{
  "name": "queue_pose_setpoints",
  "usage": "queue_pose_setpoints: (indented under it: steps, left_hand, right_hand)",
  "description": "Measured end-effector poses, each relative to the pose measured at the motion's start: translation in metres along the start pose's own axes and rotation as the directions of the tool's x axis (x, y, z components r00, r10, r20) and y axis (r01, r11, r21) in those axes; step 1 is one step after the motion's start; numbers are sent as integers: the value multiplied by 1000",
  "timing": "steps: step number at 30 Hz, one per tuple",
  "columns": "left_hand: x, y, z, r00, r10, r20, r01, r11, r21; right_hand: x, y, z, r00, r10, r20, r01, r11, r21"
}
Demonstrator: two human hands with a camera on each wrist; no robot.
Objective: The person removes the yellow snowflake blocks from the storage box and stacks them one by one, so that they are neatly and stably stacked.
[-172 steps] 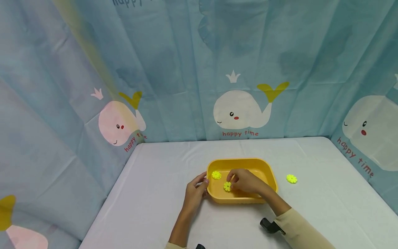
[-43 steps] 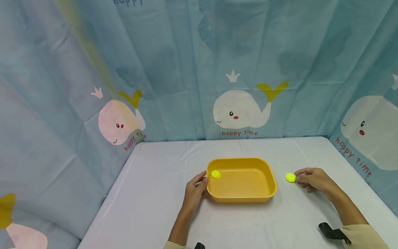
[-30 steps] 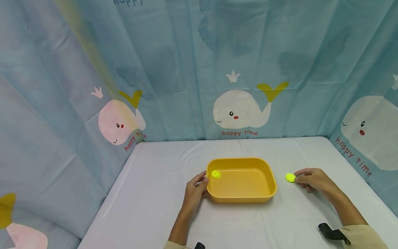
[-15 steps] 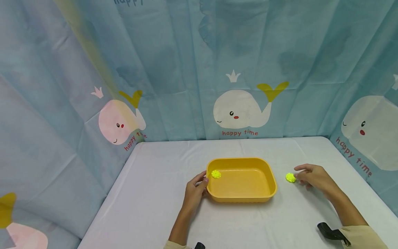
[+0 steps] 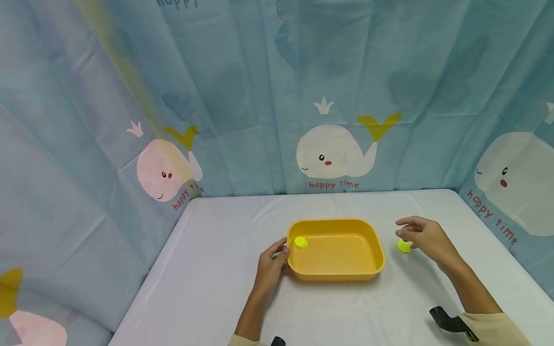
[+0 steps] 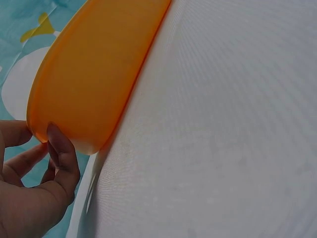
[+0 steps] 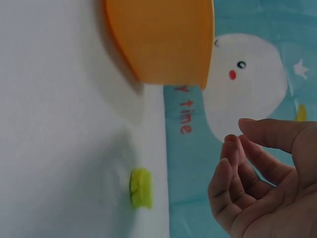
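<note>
A yellow-orange plastic tray with rounded corners lies on the white table. My left hand grips its left rim; in the left wrist view the thumb presses the tray's outer wall. Inside the tray, near its left end, lies a bright yellow flower-shaped piece. To the right of the tray, on the cloth, sits a small layered stack of yellow flower-shaped pieces. Above that stack hovers my right hand, partly covering it in the head view. Its fingers are loosely bent and hold nothing.
A white cloth covers the table. Behind and at the sides hangs a blue curtain printed with whales. A black camera mount juts out from the right sleeve.
Earlier my right hand lifted a yellow flower-shaped piece from the tray and set it at the right-hand pieces. It has since released it, rising and shifting left. The left hand stays put.
</note>
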State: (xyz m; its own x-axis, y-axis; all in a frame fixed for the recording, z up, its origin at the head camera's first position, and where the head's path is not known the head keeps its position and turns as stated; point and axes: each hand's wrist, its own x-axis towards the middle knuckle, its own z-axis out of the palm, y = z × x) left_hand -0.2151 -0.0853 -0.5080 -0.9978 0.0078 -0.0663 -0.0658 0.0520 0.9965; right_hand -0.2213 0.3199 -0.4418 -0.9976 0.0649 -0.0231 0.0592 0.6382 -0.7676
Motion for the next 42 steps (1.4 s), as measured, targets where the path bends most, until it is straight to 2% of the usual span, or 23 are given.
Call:
queue_pose_setpoints:
  steps: [9, 15, 25, 32, 42]
  left_hand:
    - [0, 0, 0, 1000, -1, -5, 1, 1000, 6]
    - [0, -1, -1, 1000, 1, -1, -1, 1000, 3]
    - [0, -1, 0, 1000, -1, -2, 1, 1000, 9]
    - [-1, 0, -1, 1000, 10, 6, -10, 1000, 9]
    - [0, 0, -1, 1000, 9, 7, -9, 1000, 4]
  right_hand:
    - [-1, -28, 19, 997, -69, -29, 71, 996, 49]
    - [0, -40, 36, 993, -114, -20, 115, 989, 90]
    - [3, -56, 61, 985, -171, 27, 164, 973, 161]
    - [9, -66, 82, 971, -229, 74, 211, 958, 193]
    - [20, -79, 116, 971, -201, 126, 175, 966, 189]
